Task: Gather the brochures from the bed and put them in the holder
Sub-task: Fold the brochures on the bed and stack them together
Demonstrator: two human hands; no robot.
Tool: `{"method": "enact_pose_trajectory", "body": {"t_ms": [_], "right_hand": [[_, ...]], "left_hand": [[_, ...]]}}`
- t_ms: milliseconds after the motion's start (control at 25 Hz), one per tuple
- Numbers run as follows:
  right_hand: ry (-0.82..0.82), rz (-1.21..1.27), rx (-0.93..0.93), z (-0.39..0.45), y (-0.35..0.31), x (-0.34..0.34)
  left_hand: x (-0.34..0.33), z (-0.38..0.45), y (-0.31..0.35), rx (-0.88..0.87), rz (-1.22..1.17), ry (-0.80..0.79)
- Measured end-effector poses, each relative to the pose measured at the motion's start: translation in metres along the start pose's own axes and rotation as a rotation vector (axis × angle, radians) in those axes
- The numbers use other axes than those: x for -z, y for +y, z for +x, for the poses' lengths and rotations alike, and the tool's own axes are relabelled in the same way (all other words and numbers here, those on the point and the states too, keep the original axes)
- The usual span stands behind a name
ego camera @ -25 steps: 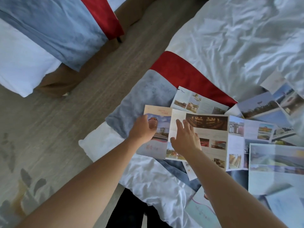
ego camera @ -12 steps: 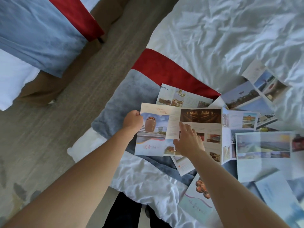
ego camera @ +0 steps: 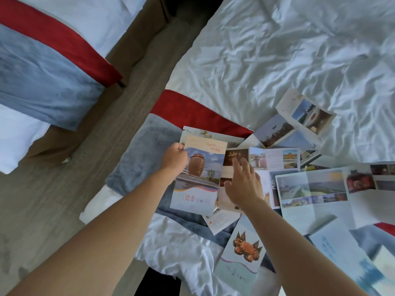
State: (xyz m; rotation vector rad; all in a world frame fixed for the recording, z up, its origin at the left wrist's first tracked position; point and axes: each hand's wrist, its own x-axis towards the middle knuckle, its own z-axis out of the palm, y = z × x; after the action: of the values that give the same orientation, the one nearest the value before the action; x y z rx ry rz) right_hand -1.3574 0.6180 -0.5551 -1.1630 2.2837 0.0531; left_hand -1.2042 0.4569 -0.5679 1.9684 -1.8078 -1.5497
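Several brochures lie scattered on the bed [ego camera: 277, 50]. My left hand [ego camera: 174, 159] grips the left edge of a folded brochure [ego camera: 201, 180] with a brown jar on its cover. The jar cover is folding over onto its inner pages. My right hand [ego camera: 242, 184] lies flat with spread fingers on the opened-out pages [ego camera: 275, 159] beside it. A crab-cover brochure [ego camera: 241, 253] lies nearer me, and a wide unfolded brochure [ego camera: 316, 189] sits to the right. No holder is in view.
A grey and red bed runner [ego camera: 145, 154] lies under the brochures at the bed's corner. A second bed [ego camera: 42, 60] stands to the left across a strip of wooden floor [ego camera: 53, 199]. More brochures [ego camera: 307, 112] spread toward the right edge.
My left hand has swung the jar cover to the right, over the inner pages. My right hand has slid right on the open pages. The view has shifted down and left.
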Motion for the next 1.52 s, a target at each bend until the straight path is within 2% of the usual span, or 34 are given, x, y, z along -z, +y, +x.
{"method": "enact_pose_trajectory", "body": {"t_ms": [160,360,520,720,880,1040,1280,1520], "right_hand": [[0.090,0.061,0.011,-0.008,0.051,0.024],[0.048,0.235,-0.051,-0.008,0.107,0.018],[-0.034,0.248,-0.079,0.001,0.122,0.001],[-0.141,0.244,-0.123,0.015,0.128,-0.024],[-0.182,0.245,-0.125,0.025,0.121,-0.042],[-0.206,0.248,-0.103,0.038,0.113,-0.053],[-0.169,0.275,-0.136,0.040,0.108,-0.049],[-0.135,0.411,-0.116,0.035,0.086,-0.020]], "left_hand": [[-0.056,-0.023,0.028,-0.016,0.076,0.019],[-0.122,-0.033,0.041,-0.031,0.187,0.056],[-0.142,-0.021,0.031,-0.002,0.227,0.077],[-0.146,0.001,0.012,0.071,0.252,0.048],[-0.150,0.012,-0.005,0.113,0.171,-0.034],[-0.153,0.021,-0.010,0.160,0.037,0.065],[-0.142,0.023,-0.004,0.174,0.048,0.046],[-0.108,0.014,0.014,0.120,-0.084,-0.029]]}}
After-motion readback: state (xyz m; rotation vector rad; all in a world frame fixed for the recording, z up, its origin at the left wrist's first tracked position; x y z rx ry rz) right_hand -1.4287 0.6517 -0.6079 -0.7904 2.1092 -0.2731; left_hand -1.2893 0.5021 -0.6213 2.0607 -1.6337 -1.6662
